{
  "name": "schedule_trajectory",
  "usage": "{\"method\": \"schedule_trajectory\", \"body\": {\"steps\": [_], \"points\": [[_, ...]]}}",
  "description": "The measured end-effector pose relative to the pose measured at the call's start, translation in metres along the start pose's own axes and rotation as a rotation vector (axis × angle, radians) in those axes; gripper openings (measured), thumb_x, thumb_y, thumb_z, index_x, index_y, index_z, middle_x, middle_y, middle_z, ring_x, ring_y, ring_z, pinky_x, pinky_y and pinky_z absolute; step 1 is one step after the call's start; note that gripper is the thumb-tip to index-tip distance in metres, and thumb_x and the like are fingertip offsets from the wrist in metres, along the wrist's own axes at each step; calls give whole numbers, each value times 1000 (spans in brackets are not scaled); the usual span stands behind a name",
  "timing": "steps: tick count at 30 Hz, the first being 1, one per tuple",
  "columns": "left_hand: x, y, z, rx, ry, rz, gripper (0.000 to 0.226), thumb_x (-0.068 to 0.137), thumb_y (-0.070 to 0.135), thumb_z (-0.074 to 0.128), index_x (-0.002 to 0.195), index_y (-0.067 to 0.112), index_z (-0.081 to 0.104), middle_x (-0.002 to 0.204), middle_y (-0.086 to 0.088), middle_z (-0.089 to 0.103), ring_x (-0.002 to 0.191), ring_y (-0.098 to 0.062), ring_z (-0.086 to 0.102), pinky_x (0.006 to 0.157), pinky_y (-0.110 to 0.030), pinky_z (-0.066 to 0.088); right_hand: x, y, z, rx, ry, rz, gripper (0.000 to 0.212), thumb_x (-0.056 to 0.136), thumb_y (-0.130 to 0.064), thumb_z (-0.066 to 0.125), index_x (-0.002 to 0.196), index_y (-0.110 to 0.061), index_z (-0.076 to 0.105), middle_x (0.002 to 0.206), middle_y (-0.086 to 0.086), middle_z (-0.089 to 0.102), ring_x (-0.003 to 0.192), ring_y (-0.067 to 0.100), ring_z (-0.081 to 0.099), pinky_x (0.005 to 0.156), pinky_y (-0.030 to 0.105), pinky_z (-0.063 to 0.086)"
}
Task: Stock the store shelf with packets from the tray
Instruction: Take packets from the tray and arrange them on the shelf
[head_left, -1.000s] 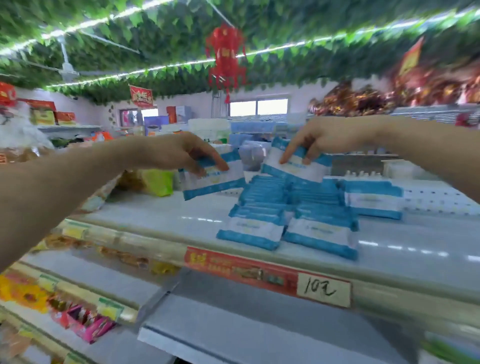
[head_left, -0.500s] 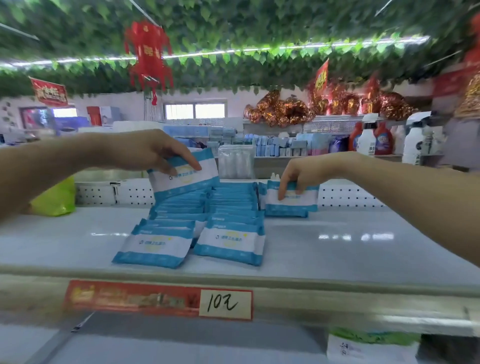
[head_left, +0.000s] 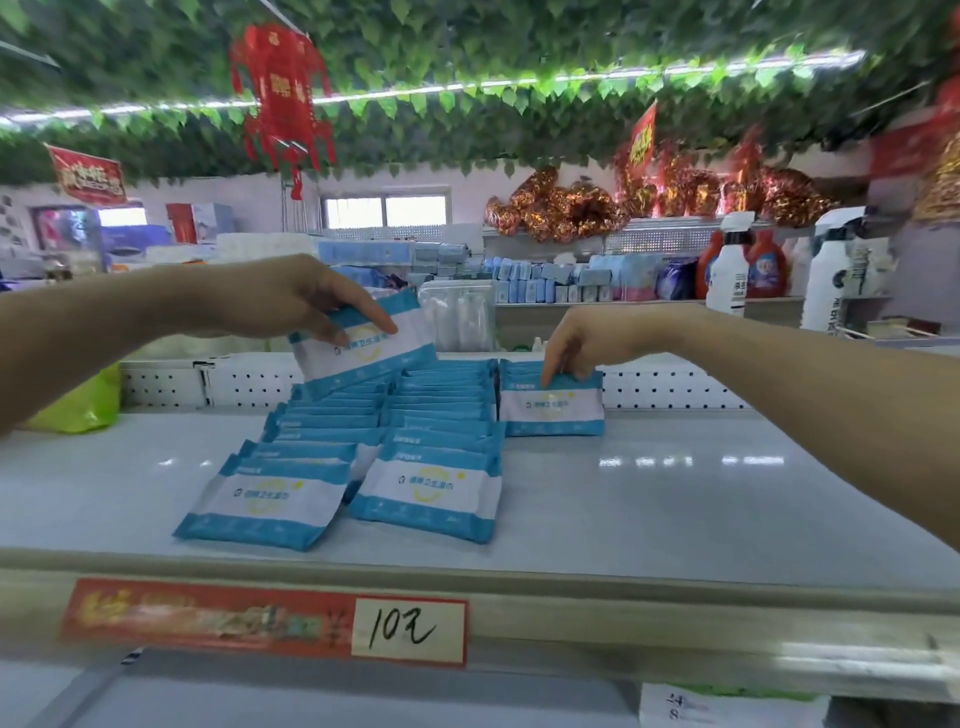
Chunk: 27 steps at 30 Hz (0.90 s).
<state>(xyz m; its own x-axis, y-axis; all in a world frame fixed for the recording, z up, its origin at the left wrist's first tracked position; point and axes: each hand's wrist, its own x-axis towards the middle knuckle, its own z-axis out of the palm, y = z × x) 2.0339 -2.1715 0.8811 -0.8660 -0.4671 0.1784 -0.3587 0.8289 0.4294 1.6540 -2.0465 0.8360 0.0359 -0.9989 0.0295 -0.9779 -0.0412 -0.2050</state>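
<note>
Now the right hand (head_left: 582, 338) is standing its upright packet (head_left: 551, 405) on the shelf (head_left: 675, 493), directly beneath its fingers and just beside the two rows (head_left: 415, 415). A second ago it was carrying that packet in the air, and it is still pinching the top edge. The left hand (head_left: 291, 301) is still gripping the tilted packet (head_left: 363, 343) above the nearer row's back end. A third row is probably starting.

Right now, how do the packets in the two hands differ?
The left-hand packet is lifted off the shelf; the right-hand packet stands on it. The left-hand packet tilts above the rows; the right-hand packet sits upright beside them. Both share the same blue-and-white design.
</note>
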Motion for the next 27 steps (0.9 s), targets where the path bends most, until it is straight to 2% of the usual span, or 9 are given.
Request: {"method": "schedule_trajectory", "body": {"steps": [2,5,9,11,16,20,23,25,27], "points": [[21,9,7,-24,32,30,46,96,3,70,112,45,78,123,16,74,108,-15,74,94,-43,62,-8,12,-8,71,37,26,54,88,10,62,97,-39,82,109,-21,76,101,-5,69,86,21,56],[59,30,25,-32,50,108,45,96,3,70,112,44,79,130,16,71,113,-16,71,97,-43,60,-24,30,-16,73,67,63,54,89,12,64,97,-39,81,112,-21,75,103,-6,68,89,24,58],[110,66,60,-64,4,213,43,96,1,69,112,40,80,112,35,70,95,7,69,74,-15,58,-47,52,-19,2,57,103,58,91,9,63,92,-47,79,105,-30,73,103,-9,67,84,20,58],[134,79,81,-74,-57,239,42,95,-1,70,112,37,80,113,34,70,99,12,67,77,-8,54,-60,64,-20,-24,67,122,56,92,6,63,96,-47,79,105,-31,73,101,-14,65,83,17,56],[172,80,128,31,-166,275,40,91,-1,71,106,34,81,117,17,72,112,-21,64,101,-43,53,-95,92,-21,-82,49,162,50,94,1,66,103,-47,78,109,-35,71,104,-16,62,89,15,46],[178,63,141,139,-290,171,39,90,-1,69,99,34,83,95,31,66,91,-11,59,89,-36,50,-117,109,-18,-90,51,198,52,94,0,65,102,-50,76,111,-34,71,107,-10,65,94,22,49],[177,58,145,100,-299,151,39,91,-3,68,98,32,83,86,37,64,76,6,55,73,-16,44,-124,115,-13,-69,27,215,50,96,-4,66,101,-53,76,111,-35,70,106,-11,64,94,22,49],[175,58,146,84,-296,160,39,92,-3,68,99,32,83,93,39,65,81,13,58,76,-13,43,-124,116,-10,-72,15,217,50,96,-5,67,101,-54,75,110,-37,69,105,-13,63,94,21,49],[174,57,149,60,-278,167,39,92,-2,69,98,34,83,101,36,66,91,10,60,85,-21,44,-120,113,-8,-76,16,223,49,96,-7,67,100,-55,75,109,-37,69,106,-10,65,96,23,49]]}}
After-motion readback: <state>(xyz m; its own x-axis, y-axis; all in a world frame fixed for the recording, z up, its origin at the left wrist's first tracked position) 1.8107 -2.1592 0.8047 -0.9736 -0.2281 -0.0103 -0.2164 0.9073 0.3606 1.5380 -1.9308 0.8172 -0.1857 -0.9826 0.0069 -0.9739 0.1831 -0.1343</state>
